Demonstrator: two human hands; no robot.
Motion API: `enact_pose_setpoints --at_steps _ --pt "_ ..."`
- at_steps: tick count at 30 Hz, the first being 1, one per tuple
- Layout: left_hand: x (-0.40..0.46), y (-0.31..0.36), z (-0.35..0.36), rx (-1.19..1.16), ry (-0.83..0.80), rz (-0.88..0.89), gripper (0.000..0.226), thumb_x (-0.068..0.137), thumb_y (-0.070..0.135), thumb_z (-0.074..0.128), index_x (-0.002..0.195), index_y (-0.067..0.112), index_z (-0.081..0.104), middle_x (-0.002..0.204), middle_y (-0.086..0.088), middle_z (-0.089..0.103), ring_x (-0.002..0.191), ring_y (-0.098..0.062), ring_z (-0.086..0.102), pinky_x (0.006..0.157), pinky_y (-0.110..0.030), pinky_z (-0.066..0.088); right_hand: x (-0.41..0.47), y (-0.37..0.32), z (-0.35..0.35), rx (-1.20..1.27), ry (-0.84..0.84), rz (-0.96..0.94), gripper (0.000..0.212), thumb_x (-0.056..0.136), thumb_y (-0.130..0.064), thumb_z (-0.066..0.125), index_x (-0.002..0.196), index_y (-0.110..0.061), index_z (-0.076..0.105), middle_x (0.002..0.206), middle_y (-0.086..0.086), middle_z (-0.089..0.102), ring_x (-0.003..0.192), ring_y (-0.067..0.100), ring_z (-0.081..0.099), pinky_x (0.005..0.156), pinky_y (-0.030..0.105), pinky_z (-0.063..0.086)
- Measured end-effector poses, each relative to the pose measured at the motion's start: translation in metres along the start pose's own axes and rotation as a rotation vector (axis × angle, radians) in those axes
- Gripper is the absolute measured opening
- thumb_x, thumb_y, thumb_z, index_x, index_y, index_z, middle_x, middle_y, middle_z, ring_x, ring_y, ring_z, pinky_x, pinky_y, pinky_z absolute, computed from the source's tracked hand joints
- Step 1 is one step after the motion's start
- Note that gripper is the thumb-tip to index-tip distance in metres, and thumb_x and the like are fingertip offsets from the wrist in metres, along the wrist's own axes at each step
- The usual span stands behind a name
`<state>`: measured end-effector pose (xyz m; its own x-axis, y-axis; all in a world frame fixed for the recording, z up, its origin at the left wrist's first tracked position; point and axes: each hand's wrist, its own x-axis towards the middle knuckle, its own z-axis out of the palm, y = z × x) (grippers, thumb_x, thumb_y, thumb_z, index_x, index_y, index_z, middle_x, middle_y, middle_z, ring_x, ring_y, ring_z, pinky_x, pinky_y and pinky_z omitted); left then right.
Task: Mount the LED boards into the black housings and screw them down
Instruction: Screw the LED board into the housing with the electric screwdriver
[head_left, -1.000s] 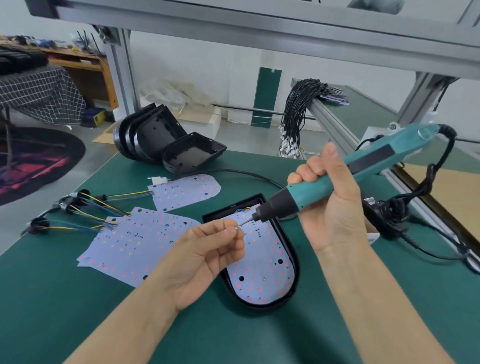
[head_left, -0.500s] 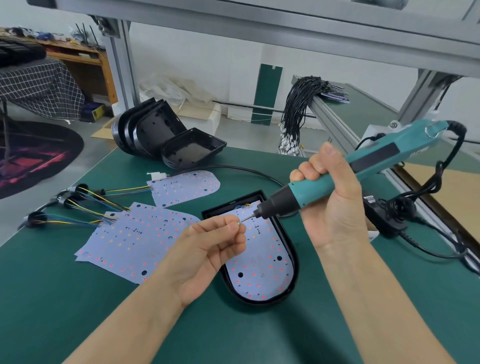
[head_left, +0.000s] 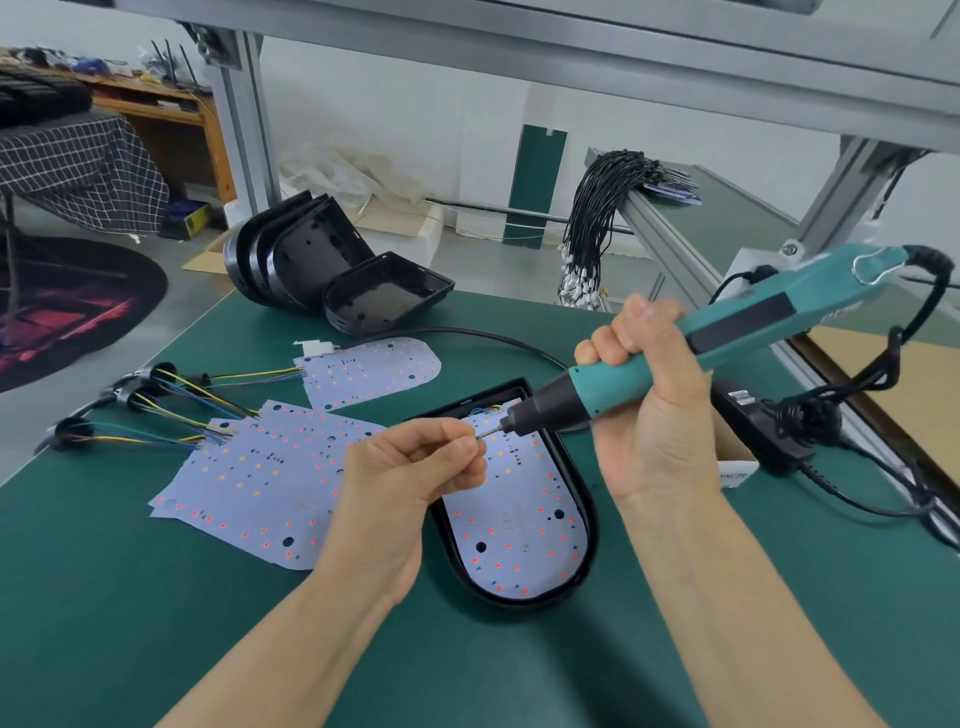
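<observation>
Green matting (head_left: 130, 597) covered the workbench, under a grey aluminium frame (head_left: 239, 104), and behind it I could see a room with a wooden shelf and a checked cloth. My right hand (head_left: 654, 415) was closed around the teal electric screwdriver (head_left: 701, 353), which pointed down and to the left, its black cable (head_left: 914, 322) looping from the back end. My left hand (head_left: 415, 478) pinched something very small between thumb and forefinger, right at the tip of the screwdriver bit (head_left: 491, 430); it was too small for me to say surely that it was a screw. Both hands were above the black housing (head_left: 589, 519) in front of me, and an LED board (head_left: 519, 530) lay inside it, with thin wires at its far end. To the left, several loose LED boards (head_left: 249, 483) lay overlapping on the mat, and one more board (head_left: 369, 369) was behind them, all with yellow, green and blue wires (head_left: 171, 410). Empty black housings (head_left: 311, 260) stood stacked at the far edge of the bench, one of them (head_left: 387, 299) lying open side up.
</observation>
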<state>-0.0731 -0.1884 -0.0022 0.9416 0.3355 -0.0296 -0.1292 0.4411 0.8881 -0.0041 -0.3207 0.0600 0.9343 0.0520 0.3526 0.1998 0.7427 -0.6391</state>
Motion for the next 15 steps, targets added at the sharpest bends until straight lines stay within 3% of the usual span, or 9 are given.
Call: enact_pose_setpoints --at_steps 3,8,15 --pt "0.003 0.002 0.0 0.083 0.041 0.088 0.016 0.077 -0.012 0.063 0.073 0.002 0.069 0.061 -0.007 0.067 0.053 -0.015 0.062 0.057 -0.022 0.054 -0.004 0.009 -0.002 0.052 0.094 -0.011 0.031 0.081 -0.009 0.062 0.07 -0.022 0.035 0.057 -0.009 0.041 0.051 0.008 0.042 0.057 0.02 0.043" --pt "0.006 0.004 -0.004 0.13 0.011 0.054 0.017 0.079 -0.013 0.062 0.074 0.002 0.069 0.061 -0.007 0.067 0.054 -0.014 0.063 0.057 -0.022 0.055 -0.008 0.014 -0.009 0.037 0.145 0.002 0.033 0.089 -0.002 0.054 0.07 -0.021 0.035 0.054 -0.01 0.042 0.051 0.007 0.043 0.056 0.019 0.043" --pt "0.008 0.004 -0.005 0.125 -0.038 0.036 0.016 0.081 -0.01 0.063 0.087 0.005 0.068 0.066 -0.003 0.068 0.059 -0.014 0.063 0.062 -0.023 0.056 -0.004 0.012 -0.009 0.085 0.194 0.03 0.032 0.071 -0.015 0.066 0.069 -0.022 0.035 0.054 -0.01 0.042 0.05 0.006 0.043 0.056 0.019 0.043"
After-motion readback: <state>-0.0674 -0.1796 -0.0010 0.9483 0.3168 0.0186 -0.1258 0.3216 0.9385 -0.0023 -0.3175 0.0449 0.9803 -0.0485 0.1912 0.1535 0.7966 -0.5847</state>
